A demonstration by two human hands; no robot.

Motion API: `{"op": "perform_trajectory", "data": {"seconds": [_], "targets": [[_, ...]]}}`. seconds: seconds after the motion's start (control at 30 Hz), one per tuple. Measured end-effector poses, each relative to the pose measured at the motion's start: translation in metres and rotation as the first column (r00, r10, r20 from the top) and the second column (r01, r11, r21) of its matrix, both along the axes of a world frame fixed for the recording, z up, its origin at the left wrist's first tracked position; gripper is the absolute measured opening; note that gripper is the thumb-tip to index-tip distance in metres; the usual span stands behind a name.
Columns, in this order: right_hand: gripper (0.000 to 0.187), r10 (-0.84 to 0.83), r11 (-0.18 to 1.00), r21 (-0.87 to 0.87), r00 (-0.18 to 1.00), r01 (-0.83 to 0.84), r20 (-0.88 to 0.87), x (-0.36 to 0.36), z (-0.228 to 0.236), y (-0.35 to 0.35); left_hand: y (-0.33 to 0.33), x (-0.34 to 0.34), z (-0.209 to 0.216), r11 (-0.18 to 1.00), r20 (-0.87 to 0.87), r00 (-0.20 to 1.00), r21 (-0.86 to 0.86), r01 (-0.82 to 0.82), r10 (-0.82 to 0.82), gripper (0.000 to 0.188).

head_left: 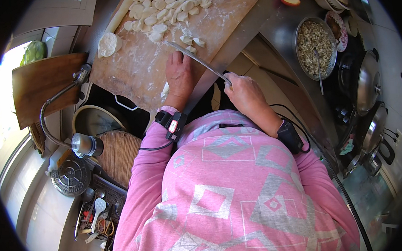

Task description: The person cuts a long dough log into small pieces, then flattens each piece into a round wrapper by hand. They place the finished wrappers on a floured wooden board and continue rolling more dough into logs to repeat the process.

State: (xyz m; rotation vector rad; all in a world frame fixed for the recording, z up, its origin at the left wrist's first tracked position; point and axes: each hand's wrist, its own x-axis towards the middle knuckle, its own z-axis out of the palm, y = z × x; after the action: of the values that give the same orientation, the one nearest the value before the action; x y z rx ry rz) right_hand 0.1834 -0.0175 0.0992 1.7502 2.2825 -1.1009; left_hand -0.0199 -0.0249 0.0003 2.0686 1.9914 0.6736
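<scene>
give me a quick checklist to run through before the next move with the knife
1. Right hand gripping the knife: ok, closed around its near end.
2. Left hand clear of the knife: cannot tell, it is close and the gap is unclear.
3. Space by the knife free of cut pieces: not ok, a few dough pieces lie beside it.
4. Bowl of chopped mixture off the board: ok, to the right.

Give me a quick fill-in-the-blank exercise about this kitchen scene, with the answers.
1. The right hand grips a ____.
2. Cut dough pieces lie on a wooden ____.
3. A ____ rests in the metal bowl of chopped food.
4. The person's top is pink and ____.

Missing words: knife; board; spoon; grey.
</scene>
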Motion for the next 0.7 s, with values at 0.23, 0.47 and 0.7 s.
{"op": "perform_trajectory", "data": {"seconds": [0.23,0.47,0.7], "targets": [[0.02,0.005,1.0,0.003,1.0,-0.005,0.021,0.0,-0.028,0.002,-0.002,-0.002,0.0,1.0,-0.004,1.0,0.0,-0.002,0.002,0.032],[0.026,-0.02,0.998,0.055,0.99,0.028,-0.142,0.004,-0.017,-0.003,-0.003,-0.022,-0.001,0.985,0.014,0.986,-0.042,-0.168,0.169,0.025],[0.026,0.03,0.999,0.038,0.993,-0.025,-0.117,-0.009,-0.004,-0.002,0.004,-0.023,0.001,0.969,0.001,0.969,-0.015,-0.248,0.248,0.022]]}}
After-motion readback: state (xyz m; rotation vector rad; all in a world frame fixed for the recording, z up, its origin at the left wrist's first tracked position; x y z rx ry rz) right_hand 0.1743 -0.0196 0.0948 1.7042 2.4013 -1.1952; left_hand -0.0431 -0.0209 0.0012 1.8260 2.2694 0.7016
